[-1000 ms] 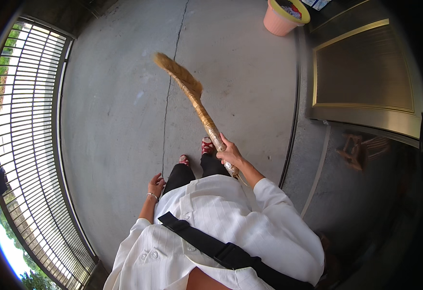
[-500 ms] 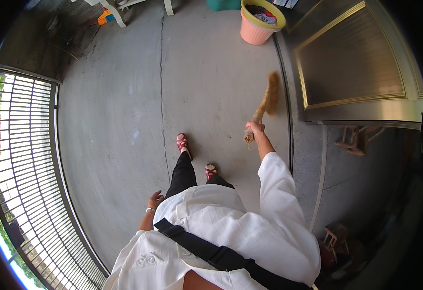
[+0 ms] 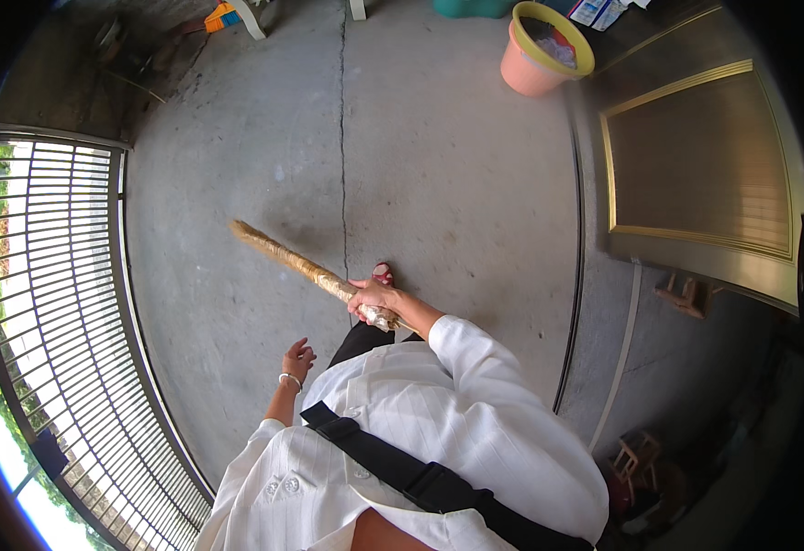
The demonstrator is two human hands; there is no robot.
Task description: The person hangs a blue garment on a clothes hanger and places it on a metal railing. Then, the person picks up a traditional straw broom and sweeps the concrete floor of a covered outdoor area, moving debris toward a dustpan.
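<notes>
My right hand [image 3: 374,298] is wrapped round the thick handle end of a short straw broom [image 3: 301,264], in front of my body. The broom slants away from me toward the far left, its brownish bristle tip pointing left over the grey concrete floor [image 3: 439,165]. Whether the tip touches the floor I cannot tell. My left hand [image 3: 298,358] hangs beside my left hip with its fingers apart, holding nothing. A light bracelet circles that wrist. One red sandal [image 3: 383,274] shows just beyond my right hand; the other foot is hidden.
A pink bin [image 3: 529,69] with a yellow rim stands at the far right, near a gold-trimmed metal door [image 3: 700,161]. Barred railing [image 3: 62,266] runs along the left. Small wooden stools [image 3: 686,296] sit at the right. An orange-and-blue brush [image 3: 221,16] lies far left.
My right hand has swept the broom from the right across to the left, in front of my body. My left hand has lifted slightly and its fingers have spread.
</notes>
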